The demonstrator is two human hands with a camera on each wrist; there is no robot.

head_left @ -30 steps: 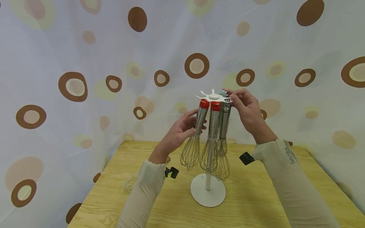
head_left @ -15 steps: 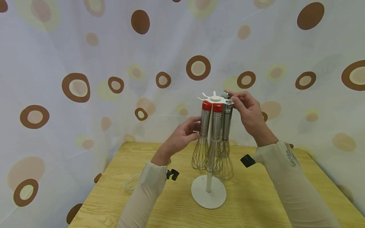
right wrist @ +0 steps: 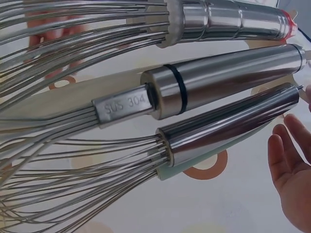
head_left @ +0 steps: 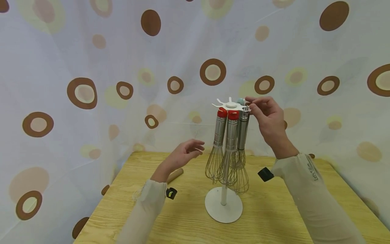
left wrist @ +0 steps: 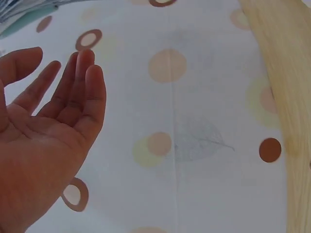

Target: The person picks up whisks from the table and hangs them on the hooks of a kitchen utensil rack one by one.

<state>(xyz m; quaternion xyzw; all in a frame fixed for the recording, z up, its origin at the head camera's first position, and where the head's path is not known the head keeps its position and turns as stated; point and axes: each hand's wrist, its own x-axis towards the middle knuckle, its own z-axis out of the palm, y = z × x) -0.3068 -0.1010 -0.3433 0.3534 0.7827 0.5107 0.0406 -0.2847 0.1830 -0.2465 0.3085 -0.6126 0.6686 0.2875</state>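
A white whisk stand (head_left: 223, 210) holds several steel whisks hanging from its spoked top (head_left: 231, 105). Two whisks at the front have red ends: a left one (head_left: 220, 132) and a middle one (head_left: 232, 135). Behind them on the right hang a plain steel whisk (right wrist: 228, 77) with a black ring and another shiny one (right wrist: 233, 131). My left hand (head_left: 184, 154), fingers loosely bent and holding nothing, hovers left of the stand. My right hand (head_left: 269, 118) is at the top's right side, thumb and forefinger apart, fingertips right beside the hooks and a pale green handle end (head_left: 240, 101).
On the wooden table (head_left: 262, 217), a light brown rod-like handle (head_left: 175, 175) lies beyond my left wrist. Thin whisk wires (head_left: 137, 194) show at the left of my sleeve. A dotted curtain (head_left: 182, 40) hangs behind the table.
My left hand has let go of the left red-ended whisk and drawn down and left, uncovering the brown handle. That whisk now hangs straighter. My right fingertips have shifted slightly outward from the stand's top.
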